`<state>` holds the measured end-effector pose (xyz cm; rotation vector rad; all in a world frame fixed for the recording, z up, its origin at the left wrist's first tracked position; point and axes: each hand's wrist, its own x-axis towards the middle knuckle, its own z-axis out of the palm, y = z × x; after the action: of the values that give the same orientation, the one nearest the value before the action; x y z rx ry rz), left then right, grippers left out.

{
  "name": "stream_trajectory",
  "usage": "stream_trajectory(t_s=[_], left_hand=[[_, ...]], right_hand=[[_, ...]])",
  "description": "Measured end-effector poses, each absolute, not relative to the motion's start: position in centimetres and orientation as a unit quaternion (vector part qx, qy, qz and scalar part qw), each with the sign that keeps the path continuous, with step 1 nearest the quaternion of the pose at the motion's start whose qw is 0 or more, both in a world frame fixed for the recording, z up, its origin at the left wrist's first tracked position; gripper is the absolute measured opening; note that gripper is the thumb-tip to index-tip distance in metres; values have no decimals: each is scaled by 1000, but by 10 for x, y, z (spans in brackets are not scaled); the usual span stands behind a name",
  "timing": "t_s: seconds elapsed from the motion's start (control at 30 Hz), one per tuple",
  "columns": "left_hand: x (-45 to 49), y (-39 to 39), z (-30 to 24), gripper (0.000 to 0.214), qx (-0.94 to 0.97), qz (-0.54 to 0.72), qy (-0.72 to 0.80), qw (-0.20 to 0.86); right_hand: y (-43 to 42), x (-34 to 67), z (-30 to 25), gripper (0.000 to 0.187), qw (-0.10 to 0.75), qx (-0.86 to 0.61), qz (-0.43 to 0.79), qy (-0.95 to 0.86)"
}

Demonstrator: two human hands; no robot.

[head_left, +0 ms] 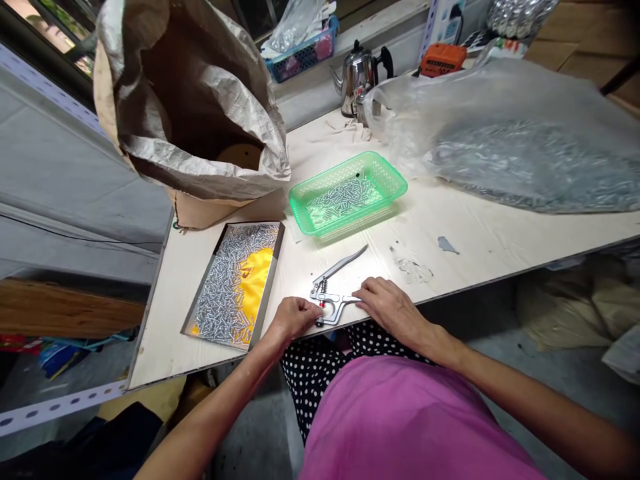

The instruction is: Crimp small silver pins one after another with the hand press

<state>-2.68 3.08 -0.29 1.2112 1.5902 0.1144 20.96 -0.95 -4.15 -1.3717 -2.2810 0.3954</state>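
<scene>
A pair of metal hand pliers (336, 304), like snap-fastener pliers with a spring and a red part at the jaw, lies at the table's front edge, its upper handle raised wide. My right hand (385, 301) has its fingers curled on the end of the lower handle. At the jaw, my left hand (299, 316) is closed in a pinch beside the red part; whatever is between its fingertips is too small to make out. Left of it a shallow tray (274, 280) holds many small silvery metal pieces on yellow cloth. Beyond the pliers stands a green plastic basket (399, 187) with similar pieces.
A large open sack (200, 170) stands at the back left. On the right lies a big clear plastic bag (500, 153) full of shiny pieces. A steel kettle (357, 77), an orange box (443, 60) and a blue basket (303, 61) are at the back. A grey scrap (447, 245) lies on the table.
</scene>
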Motion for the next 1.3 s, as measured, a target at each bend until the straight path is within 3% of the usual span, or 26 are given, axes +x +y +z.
stream_trajectory(t_s=[0.13, 0.3, 0.5, 0.7, 0.8, 1.03, 1.3], left_hand=[[-26, 34, 3, 42, 509, -3, 641, 574], [-23, 31, 7, 40, 455, -39, 668, 587], [-21, 27, 8, 33, 448, -26, 685, 574], [-20, 25, 9, 34, 441, -22, 691, 572], [-20, 25, 8, 34, 442, -17, 690, 573], [-21, 26, 7, 33, 444, -22, 680, 584], [-19, 22, 11, 29, 478, -40, 682, 552]], right_hand=[[-10, 208, -41, 10, 205, -505, 132, -828], [-9, 216, -32, 14, 186, -483, 162, -840], [29, 241, -18, 80, 140, -452, 135, -871], [71, 241, -11, 109, 10, -377, 155, -913], [71, 238, -6, 111, 4, -358, 130, -925], [60, 236, -1, 92, 23, -364, 124, -923], [48, 235, -15, 82, 84, -364, 122, -919]])
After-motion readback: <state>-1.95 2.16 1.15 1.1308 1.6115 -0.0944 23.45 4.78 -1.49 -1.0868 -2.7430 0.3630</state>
